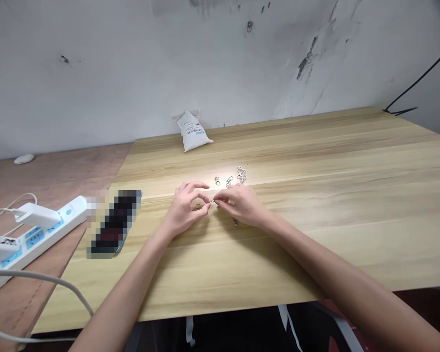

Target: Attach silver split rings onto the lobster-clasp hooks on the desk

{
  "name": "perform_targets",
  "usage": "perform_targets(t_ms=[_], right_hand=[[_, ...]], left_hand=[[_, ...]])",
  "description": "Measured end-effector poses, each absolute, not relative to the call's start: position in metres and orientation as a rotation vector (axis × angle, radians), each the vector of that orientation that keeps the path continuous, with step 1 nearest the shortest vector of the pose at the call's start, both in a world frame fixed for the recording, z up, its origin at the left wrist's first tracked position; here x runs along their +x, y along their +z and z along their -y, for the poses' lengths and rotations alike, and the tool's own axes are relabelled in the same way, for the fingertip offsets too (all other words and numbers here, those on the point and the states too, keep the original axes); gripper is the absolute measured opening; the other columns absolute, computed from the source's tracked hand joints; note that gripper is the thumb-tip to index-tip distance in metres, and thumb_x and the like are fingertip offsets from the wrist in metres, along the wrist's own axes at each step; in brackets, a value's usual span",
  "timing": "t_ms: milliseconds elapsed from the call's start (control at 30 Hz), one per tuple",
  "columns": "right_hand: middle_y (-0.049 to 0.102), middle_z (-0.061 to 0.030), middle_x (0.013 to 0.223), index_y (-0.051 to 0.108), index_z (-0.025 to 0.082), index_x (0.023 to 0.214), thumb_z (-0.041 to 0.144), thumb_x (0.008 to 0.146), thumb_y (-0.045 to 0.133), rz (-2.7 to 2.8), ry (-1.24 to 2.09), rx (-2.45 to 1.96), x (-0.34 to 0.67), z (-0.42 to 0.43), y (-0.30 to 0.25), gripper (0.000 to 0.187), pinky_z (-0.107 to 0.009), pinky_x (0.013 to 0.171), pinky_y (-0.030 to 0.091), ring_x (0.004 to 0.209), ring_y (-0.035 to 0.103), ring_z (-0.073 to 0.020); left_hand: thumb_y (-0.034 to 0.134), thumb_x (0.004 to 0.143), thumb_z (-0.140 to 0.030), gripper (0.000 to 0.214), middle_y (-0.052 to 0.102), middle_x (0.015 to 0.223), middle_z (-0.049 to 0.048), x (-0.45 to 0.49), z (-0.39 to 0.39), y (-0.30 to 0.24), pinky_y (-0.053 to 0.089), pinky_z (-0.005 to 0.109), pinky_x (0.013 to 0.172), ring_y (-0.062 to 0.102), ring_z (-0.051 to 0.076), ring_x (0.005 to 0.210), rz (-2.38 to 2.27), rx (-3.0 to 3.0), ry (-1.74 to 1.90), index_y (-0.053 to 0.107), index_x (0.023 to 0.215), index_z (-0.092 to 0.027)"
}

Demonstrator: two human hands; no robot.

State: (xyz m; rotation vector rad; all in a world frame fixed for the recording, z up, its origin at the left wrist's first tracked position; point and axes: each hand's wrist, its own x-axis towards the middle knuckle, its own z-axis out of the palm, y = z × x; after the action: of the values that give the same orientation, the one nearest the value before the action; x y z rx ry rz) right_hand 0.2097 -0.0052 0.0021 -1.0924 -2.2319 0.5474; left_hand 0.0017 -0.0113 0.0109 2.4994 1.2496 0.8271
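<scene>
My left hand (187, 206) and my right hand (240, 204) meet at the middle of the light wooden table (315, 205). Both pinch a small silver metal clasp (212, 201) between their fingertips. My left fingers curl round a small ring. A short piece of metal chain (235, 223) shows under my right hand. Just beyond the hands lie a few loose silver clasps (217, 181) and a small heap of them (241, 174).
A white sealed pouch with a barcode label (193, 130) stands by the wall. A blurred dark phone-like object (114, 223) lies at the left of the table. On the brown table to the left sits a white power strip (36, 230) with plugs and cables.
</scene>
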Motion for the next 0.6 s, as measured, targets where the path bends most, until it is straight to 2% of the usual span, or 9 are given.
perform_targets(t_ms=[67, 200, 400, 600], right_hand=[[0.072, -0.0013, 0.074, 0.073, 0.021, 0.088, 0.021, 0.091, 0.057, 2.219, 0.609, -1.041, 0.210, 0.005, 0.004, 0.016, -0.030, 0.075, 0.039, 0.070, 0.062, -0.0147], [0.069, 0.0004, 0.072, 0.071, 0.020, 0.095, 0.022, 0.095, 0.049, 2.175, 0.863, -0.873, 0.212, 0.006, 0.006, 0.022, -0.026, 0.069, 0.039, 0.062, 0.057, -0.0117], [0.069, 0.0019, 0.072, 0.068, 0.021, 0.091, 0.017, 0.094, 0.049, 2.195, 0.708, -0.901, 0.210, 0.005, -0.002, 0.020, -0.033, 0.088, 0.034, 0.067, 0.058, -0.0120], [0.072, 0.0005, 0.078, 0.066, 0.021, 0.090, 0.015, 0.093, 0.052, 2.185, 0.680, -0.931, 0.206, 0.006, -0.005, 0.016, -0.034, 0.091, 0.035, 0.071, 0.062, -0.0132]], left_hand=[[0.064, 0.084, -0.020, 0.006, 0.065, 0.119, 0.0042, 0.003, 0.012, 0.012, 0.036, 0.046, 0.102, 0.054, 0.024, 0.117, -1.212, 2.503, 0.846, 0.063, 0.079, -0.022], [0.063, 0.085, -0.019, 0.005, 0.064, 0.119, 0.0046, 0.005, 0.014, 0.012, 0.038, 0.044, 0.104, 0.053, 0.023, 0.118, -1.141, 2.478, 0.865, 0.063, 0.082, -0.022], [0.067, 0.085, -0.024, 0.004, 0.061, 0.122, 0.0045, 0.004, 0.013, 0.010, 0.034, 0.046, 0.106, 0.049, 0.024, 0.123, -1.179, 2.469, 0.831, 0.068, 0.081, -0.023], [0.068, 0.085, -0.029, 0.008, 0.062, 0.122, 0.0049, 0.003, 0.013, 0.009, 0.034, 0.049, 0.104, 0.049, 0.026, 0.122, -1.288, 2.490, 0.811, 0.070, 0.079, -0.024]])
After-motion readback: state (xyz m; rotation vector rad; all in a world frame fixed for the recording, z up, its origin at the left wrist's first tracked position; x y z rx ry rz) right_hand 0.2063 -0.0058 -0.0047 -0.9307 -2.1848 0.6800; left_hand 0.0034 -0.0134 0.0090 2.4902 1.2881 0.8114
